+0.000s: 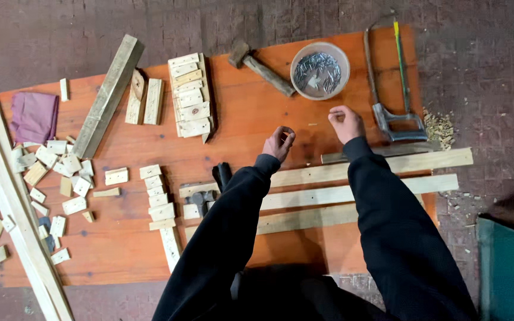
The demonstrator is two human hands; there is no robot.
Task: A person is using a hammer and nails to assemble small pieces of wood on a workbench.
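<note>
Right hand [345, 122] pinching a small nail just below the bowl of nails [320, 70], left hand [279, 142] loosely curled, apparently empty, lower left of the bowl

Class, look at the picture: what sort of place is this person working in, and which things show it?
Probably a makeshift woodworking spot on the ground: an orange board holds wooden slats, a hammer, a hacksaw and a bowl of nails.

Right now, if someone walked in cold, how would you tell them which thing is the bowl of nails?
Start at the big orange board on the brick floor and go to its far edge, right of centre. Between the wooden-handled hammer and the hacksaw, just beyond the right hand, sits the bowl of nails. It is the only round thing there, pale and filled with grey metal.
</note>
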